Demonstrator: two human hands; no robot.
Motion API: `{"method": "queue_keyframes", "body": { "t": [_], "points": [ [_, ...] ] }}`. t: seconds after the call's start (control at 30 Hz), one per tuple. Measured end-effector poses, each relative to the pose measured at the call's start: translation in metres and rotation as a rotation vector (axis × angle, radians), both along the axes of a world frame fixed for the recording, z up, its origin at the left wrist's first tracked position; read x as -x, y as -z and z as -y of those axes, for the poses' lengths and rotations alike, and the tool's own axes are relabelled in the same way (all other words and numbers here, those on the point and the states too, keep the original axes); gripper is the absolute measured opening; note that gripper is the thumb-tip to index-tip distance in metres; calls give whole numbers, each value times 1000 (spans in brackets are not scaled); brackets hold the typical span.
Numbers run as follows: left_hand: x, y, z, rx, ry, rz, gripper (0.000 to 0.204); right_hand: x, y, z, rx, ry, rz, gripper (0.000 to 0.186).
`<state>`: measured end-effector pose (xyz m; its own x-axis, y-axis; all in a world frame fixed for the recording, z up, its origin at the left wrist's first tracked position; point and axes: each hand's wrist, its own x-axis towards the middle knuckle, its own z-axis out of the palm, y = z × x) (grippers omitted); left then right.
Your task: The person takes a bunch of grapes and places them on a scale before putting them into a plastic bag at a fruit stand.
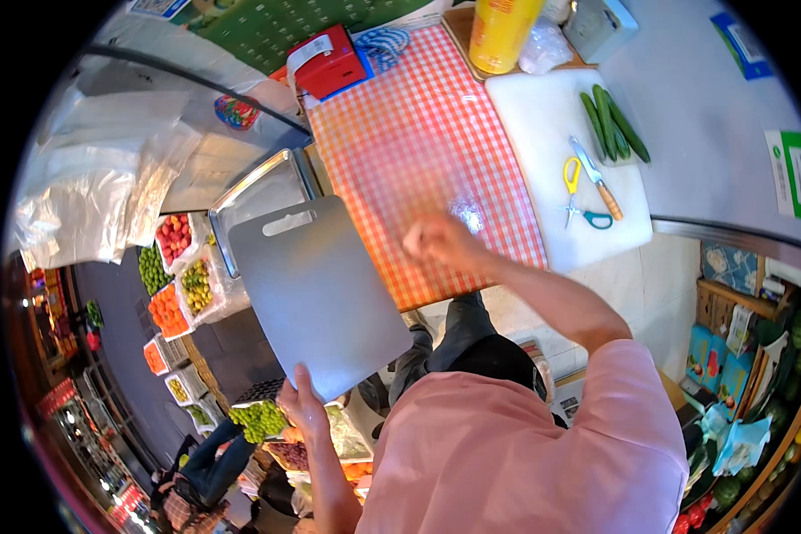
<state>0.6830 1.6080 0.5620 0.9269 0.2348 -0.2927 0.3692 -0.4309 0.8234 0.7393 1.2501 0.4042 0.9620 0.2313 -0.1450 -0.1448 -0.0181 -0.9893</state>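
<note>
My left hand grips the lower left corner of a flat grey cutting board, thumb lying on its face. The board is tilted out beyond the near left edge of the table, its slotted handle end pointing away from me. Over the red-and-white checked tablecloth is my right hand, fingers curled closed. Whether anything is inside that fist is hidden. A shiny glare spot shows on the cloth just beyond it.
On a white board at right lie cucumbers, a knife and scissors. A metal tray stands left of the cloth. At the back are a red box and a yellow cylinder. Fruit crates line the left.
</note>
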Motion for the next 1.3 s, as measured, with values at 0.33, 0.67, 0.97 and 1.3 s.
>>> {"method": "queue_keyframes", "body": {
  "t": [0.33,0.67,0.97,1.3],
  "points": [
    [-2,-13,16,-112,-10,-123,41,-87,28,81,1224,505,434,46],
    [0,-29,35,-122,-145,-89,43,-277,73,59,928,702,238,34],
    [15,-46,20,-73,-252,-83,39,-241,46,-47,135,-492,282,31],
    [-13,-51,29,19,-290,63,33,-143,-22,-30,336,-395,267,35]
  ]
}}
